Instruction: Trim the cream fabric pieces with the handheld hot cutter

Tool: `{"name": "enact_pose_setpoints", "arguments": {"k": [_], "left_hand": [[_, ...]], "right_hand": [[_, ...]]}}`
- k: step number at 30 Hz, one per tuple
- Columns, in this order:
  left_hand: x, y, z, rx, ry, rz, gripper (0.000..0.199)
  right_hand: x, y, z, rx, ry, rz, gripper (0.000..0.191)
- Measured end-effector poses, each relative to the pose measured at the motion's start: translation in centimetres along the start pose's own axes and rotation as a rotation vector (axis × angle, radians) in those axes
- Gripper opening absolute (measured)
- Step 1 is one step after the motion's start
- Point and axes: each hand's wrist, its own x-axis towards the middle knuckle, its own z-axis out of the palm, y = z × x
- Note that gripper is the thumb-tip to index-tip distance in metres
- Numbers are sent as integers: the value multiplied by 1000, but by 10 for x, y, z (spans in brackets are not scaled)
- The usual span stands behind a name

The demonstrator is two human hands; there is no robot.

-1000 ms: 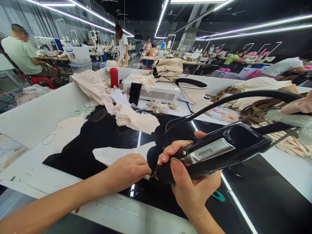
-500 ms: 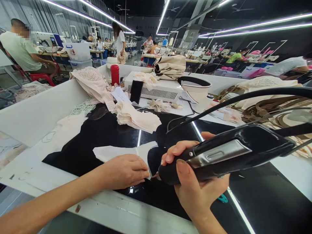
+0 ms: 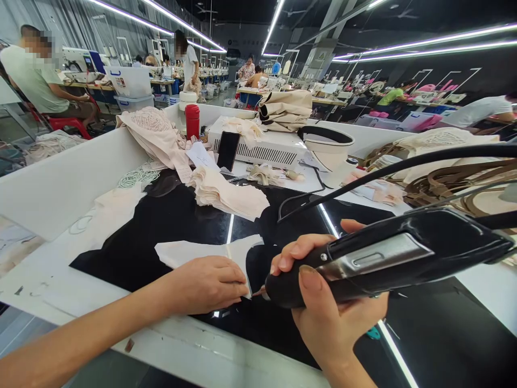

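Observation:
My right hand [image 3: 329, 310] is wrapped round a black corded hand tool [image 3: 388, 264] with a long metal plate along its side, my thumb against the near side of its body. Its thin reddish tip reaches left to the edge of a white fabric piece [image 3: 194, 252] with a seam across it. Over that piece lies my left hand [image 3: 212, 284], fingers closed together on its right-hand edge close to the tip. What is under my fingers is hidden. The fabric lies on a glossy black board [image 3: 169, 215].
Beyond lies a stack of pale pink fabric pieces [image 3: 228, 194]. Behind it stand a phone [image 3: 228, 151], a red bottle [image 3: 193, 121] and a white vented box [image 3: 262, 148]. A thick black cable [image 3: 375, 167] arches over the right side. A teal item [image 3: 374, 332] lies near my right wrist.
The right hand and the tool have shifted slightly right in the picture, with the tool's rear end swung lower. My left hand and the white fabric have hardly moved.

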Motion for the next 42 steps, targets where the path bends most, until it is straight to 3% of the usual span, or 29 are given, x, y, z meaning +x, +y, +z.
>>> {"name": "enact_pose_setpoints", "arguments": {"k": [31, 42], "left_hand": [[-2, -1, 4, 3, 28, 2, 19], [-4, -2, 4, 17, 46, -16, 21]], "right_hand": [[2, -1, 6, -30, 69, 30, 51], [1, 0, 7, -42, 19, 9, 46]]}}
